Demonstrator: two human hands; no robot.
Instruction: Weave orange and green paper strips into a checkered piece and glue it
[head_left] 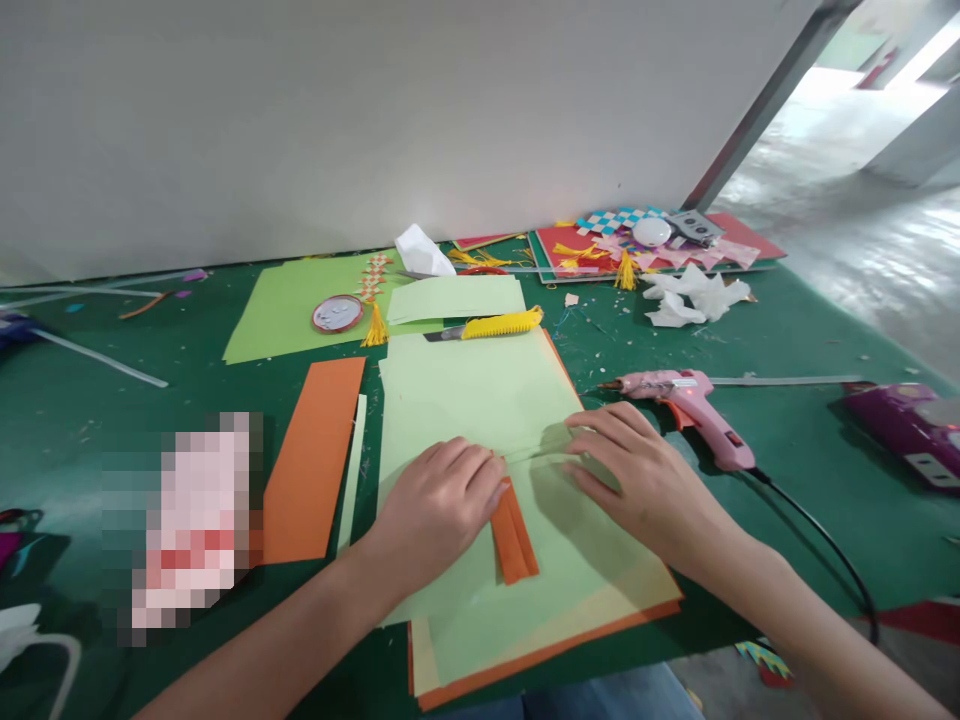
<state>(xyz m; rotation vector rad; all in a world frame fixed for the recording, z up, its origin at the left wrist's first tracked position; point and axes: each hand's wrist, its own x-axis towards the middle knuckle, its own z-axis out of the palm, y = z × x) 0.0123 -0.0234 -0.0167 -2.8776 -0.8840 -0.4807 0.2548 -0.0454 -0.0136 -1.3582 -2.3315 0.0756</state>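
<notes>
A folded orange paper strip [516,540] lies on a stack of pale green paper sheets [465,400] in front of me. My left hand [442,500] is closed at the strip's upper end, its thumb and fingers pressed together there. To the right, my right hand [630,475] hovers over or rests on the green sheets, fingers slightly bent and apart. Between the hands runs a thin crease or paper edge, close to the right fingertips. Orange sheets [551,655] show beneath the stack. A yellow utility knife [499,325] lies across its top edge.
At right are a pink hot glue gun [690,400] with a black cord and a purple device [907,430]. An orange card [319,470] and a blurred-out item [195,520] lie left. Behind are green sheets [277,300], crumpled tissue [697,295] and paper crafts [637,240] against the wall.
</notes>
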